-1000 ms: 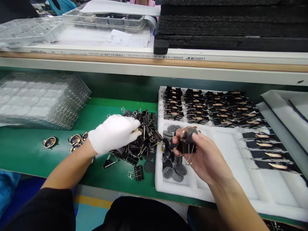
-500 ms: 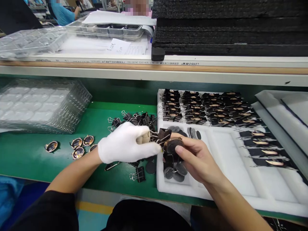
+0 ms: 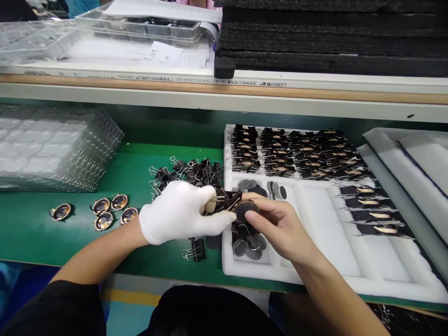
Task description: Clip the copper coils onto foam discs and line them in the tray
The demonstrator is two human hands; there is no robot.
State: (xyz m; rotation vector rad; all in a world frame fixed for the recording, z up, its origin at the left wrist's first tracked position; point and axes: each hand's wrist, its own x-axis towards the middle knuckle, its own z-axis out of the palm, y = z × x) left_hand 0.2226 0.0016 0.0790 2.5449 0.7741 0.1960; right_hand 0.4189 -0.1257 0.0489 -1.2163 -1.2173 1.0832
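My left hand (image 3: 178,212), in a white glove, pinches the wire handles of a black binder clip (image 3: 231,199). Bare, my right hand (image 3: 283,228) grips a round gold-rimmed piece (image 3: 244,213) with a dark disc on its face, thumb pressed on the disc. The clip's jaws meet the edge of this piece; whether they are closed on it I cannot tell. Behind and below my left hand lies a pile of binder clips (image 3: 201,172), with a single clip (image 3: 194,250) nearer me. Dark round discs (image 3: 254,252) lie beneath my right hand in the foam tray (image 3: 325,219).
Several gold-rimmed round pieces (image 3: 104,220) lie on the green table (image 3: 28,233) at left. Stacked clear plastic trays (image 3: 49,149) stand behind them. Rows of clipped pieces (image 3: 304,154) fill the tray's far side. A shelf (image 3: 147,95) crosses above, carrying black foam sheets (image 3: 329,37).
The view has shifted slightly, so the surroundings sit a little further left and higher. Both hands keep their hold, and the disc's face has turned a little.
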